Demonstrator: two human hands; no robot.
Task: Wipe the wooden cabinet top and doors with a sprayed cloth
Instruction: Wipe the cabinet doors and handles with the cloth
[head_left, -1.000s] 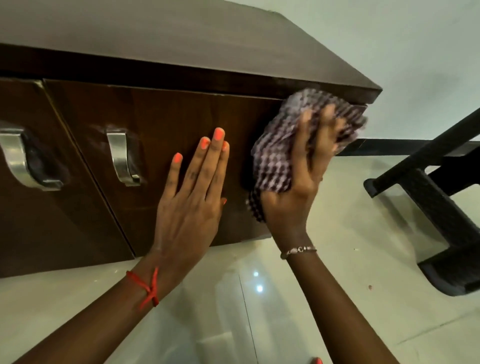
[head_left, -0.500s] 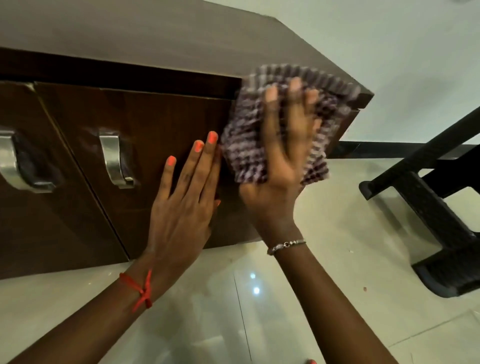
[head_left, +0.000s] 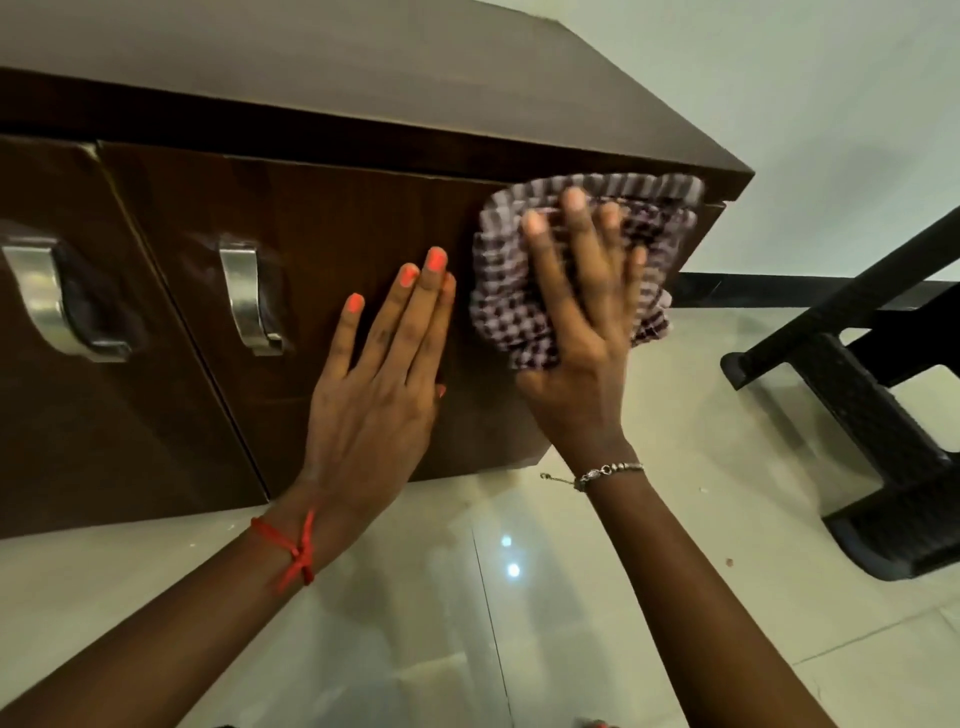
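Note:
A dark wooden cabinet (head_left: 322, 93) fills the upper left, with a flat top and two doors below. My right hand (head_left: 582, 332) presses a purple-and-white checked cloth (head_left: 504, 291) flat against the upper right part of the right door (head_left: 332, 218), just under the top's front edge. The hand is blurred by motion. My left hand (head_left: 379, 384) lies flat and open on the same door, fingers together, right beside the cloth. Each door carries a curved metal handle (head_left: 249, 296); the left door's handle (head_left: 47, 296) is near the frame's left edge.
Glossy pale floor tiles (head_left: 519, 623) stretch below the cabinet. A black step frame (head_left: 857, 415) stands on the floor to the right, close to the cabinet's corner. A pale wall (head_left: 831, 130) with a dark skirting strip runs behind.
My right hand has slid the cloth from the door's right edge up and left, then slightly back right under the top edge. My left hand has stayed flat on the door.

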